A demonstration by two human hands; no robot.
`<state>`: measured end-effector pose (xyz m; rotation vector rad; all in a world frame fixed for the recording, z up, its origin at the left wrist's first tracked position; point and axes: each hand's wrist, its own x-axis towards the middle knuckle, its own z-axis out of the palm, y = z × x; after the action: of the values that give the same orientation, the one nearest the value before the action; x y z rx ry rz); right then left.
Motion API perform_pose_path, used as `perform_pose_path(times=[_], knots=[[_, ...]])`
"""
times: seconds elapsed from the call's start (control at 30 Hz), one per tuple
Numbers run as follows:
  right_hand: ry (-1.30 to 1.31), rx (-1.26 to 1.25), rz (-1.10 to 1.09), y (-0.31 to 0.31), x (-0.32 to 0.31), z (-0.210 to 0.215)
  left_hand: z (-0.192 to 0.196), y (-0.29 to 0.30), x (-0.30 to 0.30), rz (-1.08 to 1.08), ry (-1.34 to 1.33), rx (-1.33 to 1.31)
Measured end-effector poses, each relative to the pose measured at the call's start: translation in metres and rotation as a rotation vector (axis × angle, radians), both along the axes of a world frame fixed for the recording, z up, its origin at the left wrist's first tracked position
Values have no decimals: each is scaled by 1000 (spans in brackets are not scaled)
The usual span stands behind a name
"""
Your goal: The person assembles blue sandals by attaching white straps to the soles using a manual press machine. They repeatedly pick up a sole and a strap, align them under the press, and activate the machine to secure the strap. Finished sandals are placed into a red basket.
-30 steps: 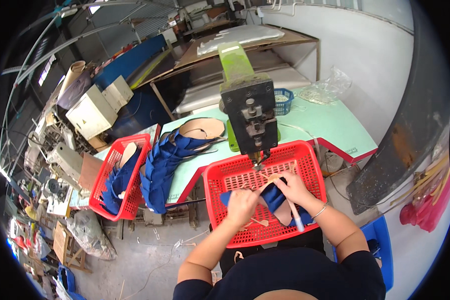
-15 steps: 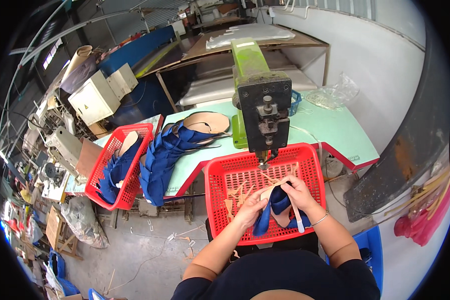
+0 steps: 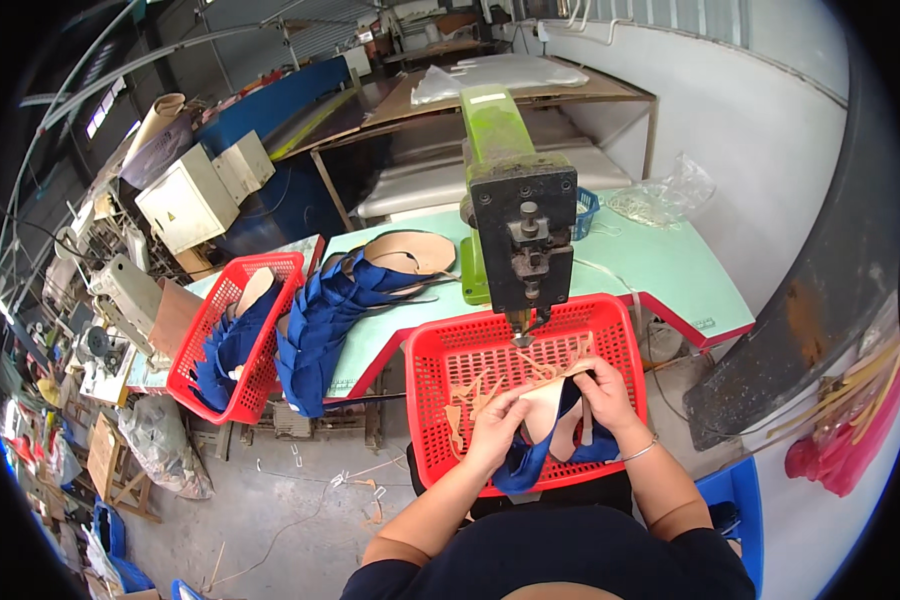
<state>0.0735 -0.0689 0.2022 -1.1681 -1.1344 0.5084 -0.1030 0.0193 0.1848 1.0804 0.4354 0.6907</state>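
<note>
At five o'clock, I see a red basket [image 3: 425, 395] with tan scraps [image 3: 457, 418] in it. Over it, my left hand [image 3: 497, 428] and right hand [image 3: 608, 393] bend inward, both pinching a blue and tan sandal [image 3: 540, 416]. By nine o'clock, another red basket [image 3: 263, 372] holds blue sandals [image 3: 230, 348]. A green table [image 3: 660, 250] is at three, a white wall [image 3: 755, 165] at two.

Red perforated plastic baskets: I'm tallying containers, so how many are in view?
2: one basket below the green-and-black machine; the other basket left of the stacked blue-and-beige shoe pieces. Others may be hidden farther left.
</note>
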Motion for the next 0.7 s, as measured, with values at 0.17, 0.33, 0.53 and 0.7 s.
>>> perform_pose_path(times=[0.17, 0.33, 0.53, 0.7], knots=[[-328, 73, -69, -5, -2, 14, 5, 0, -4, -99, 38, -150], [-202, 35, -98, -8, -8, 12, 11, -7, -7, 163, 181, 475], [-407, 177, -100, -8, -12, 15, -3, 0, -9, -89, 53, -162], [-297, 81, -132, -16, -20, 15, 9, -4, -2, -73, -44, -366]])
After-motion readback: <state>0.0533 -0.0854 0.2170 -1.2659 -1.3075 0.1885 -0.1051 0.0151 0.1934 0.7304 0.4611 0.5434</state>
